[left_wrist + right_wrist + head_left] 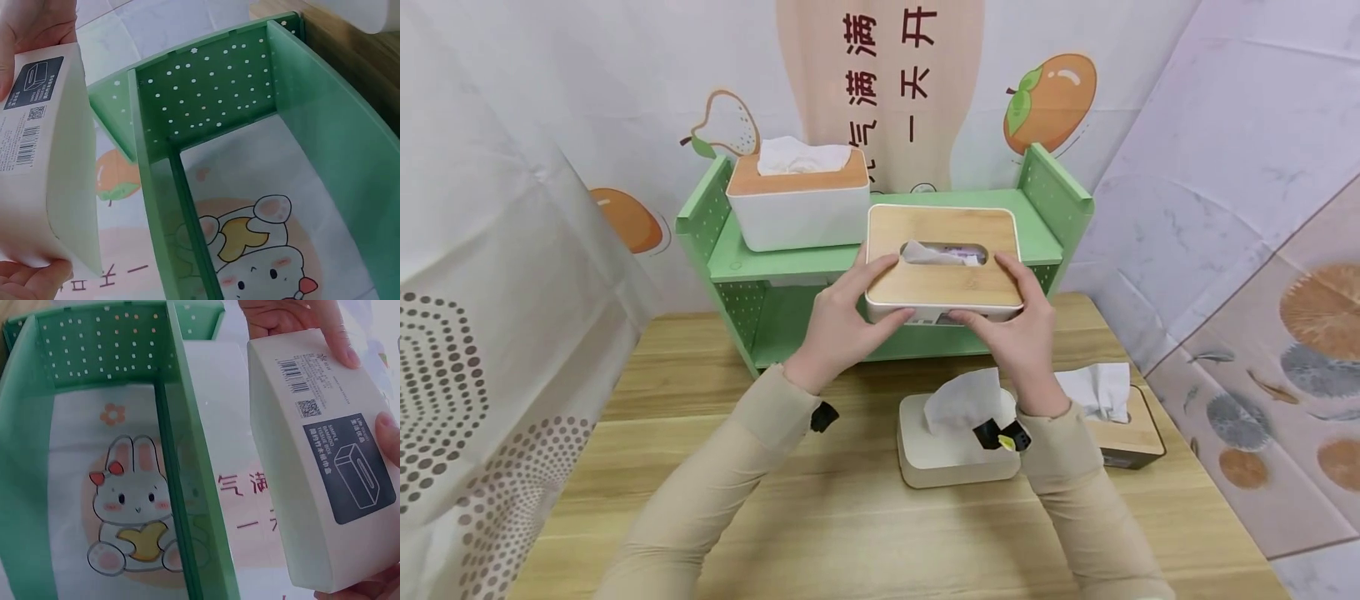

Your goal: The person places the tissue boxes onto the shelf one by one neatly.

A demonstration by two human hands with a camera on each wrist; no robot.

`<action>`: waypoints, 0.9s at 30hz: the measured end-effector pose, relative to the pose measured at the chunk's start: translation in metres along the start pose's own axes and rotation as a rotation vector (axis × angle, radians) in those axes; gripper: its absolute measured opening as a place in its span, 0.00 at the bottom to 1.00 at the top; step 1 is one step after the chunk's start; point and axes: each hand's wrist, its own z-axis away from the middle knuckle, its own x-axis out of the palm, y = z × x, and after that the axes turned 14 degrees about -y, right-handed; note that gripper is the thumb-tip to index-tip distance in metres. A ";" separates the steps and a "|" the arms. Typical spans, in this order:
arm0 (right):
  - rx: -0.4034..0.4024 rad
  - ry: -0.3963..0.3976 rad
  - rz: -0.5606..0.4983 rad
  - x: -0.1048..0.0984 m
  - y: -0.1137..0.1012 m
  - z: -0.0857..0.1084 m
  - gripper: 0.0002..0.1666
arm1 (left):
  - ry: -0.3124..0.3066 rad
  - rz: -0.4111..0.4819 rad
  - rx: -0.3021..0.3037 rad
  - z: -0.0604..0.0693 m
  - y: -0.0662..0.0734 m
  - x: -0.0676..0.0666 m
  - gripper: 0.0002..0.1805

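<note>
Both hands hold a white tissue box (pixel 943 287) with a bamboo lid, level with the green rack's top shelf. My left hand (pixel 838 321) grips its left end and my right hand (pixel 1022 333) its right end, thumbs against the near side. A crumpled tissue (pixel 936 255) lies in the lid's oval slot. In the right wrist view, the box (pixel 281 456) shows a dark printed label (pixel 350 469) and stands apart from the rack's upper board. The left wrist view shows the box's plain side (pixel 72 169) and a barcode. Some fingers are hidden behind it.
On the left of the green rack's upper shelf (pixel 992 200) stands a larger wooden-topped tissue box (pixel 801 221). A cream tissue box (pixel 958 475) sits on the wooden table (pixel 760 533) below my right forearm. Right of it is a dark tissue box (pixel 1123 458) with a wooden lid.
</note>
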 end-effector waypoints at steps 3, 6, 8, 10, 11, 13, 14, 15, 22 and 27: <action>-0.027 0.032 0.026 -0.005 0.003 -0.007 0.48 | 0.000 0.000 0.004 -0.010 0.001 0.002 0.33; -0.028 0.049 0.053 -0.009 0.006 -0.012 0.47 | 0.001 -0.003 0.004 -0.017 -0.001 0.006 0.32; -0.017 0.048 0.063 -0.010 0.009 -0.015 0.46 | -0.002 -0.003 -0.007 -0.019 -0.002 0.008 0.31; -0.001 0.043 0.068 -0.010 0.011 -0.017 0.45 | -0.012 0.000 -0.021 -0.021 -0.003 0.011 0.31; 0.005 0.041 0.066 -0.011 0.013 -0.018 0.45 | -0.018 0.003 -0.029 -0.022 -0.003 0.012 0.31; 0.010 0.039 0.060 -0.011 0.015 -0.020 0.44 | -0.034 0.007 -0.045 -0.024 -0.004 0.014 0.31; 0.010 0.041 0.058 -0.011 0.016 -0.021 0.44 | -0.041 0.008 -0.052 -0.025 -0.004 0.015 0.31; 0.012 0.043 0.055 -0.011 0.016 -0.023 0.43 | -0.047 0.008 -0.059 -0.026 -0.005 0.016 0.31; 0.056 0.039 0.060 -0.012 0.021 -0.031 0.43 | -0.057 0.011 -0.090 -0.034 -0.008 0.018 0.28; 0.085 0.010 0.058 -0.011 0.026 -0.034 0.42 | -0.079 0.032 -0.117 -0.035 -0.013 0.020 0.27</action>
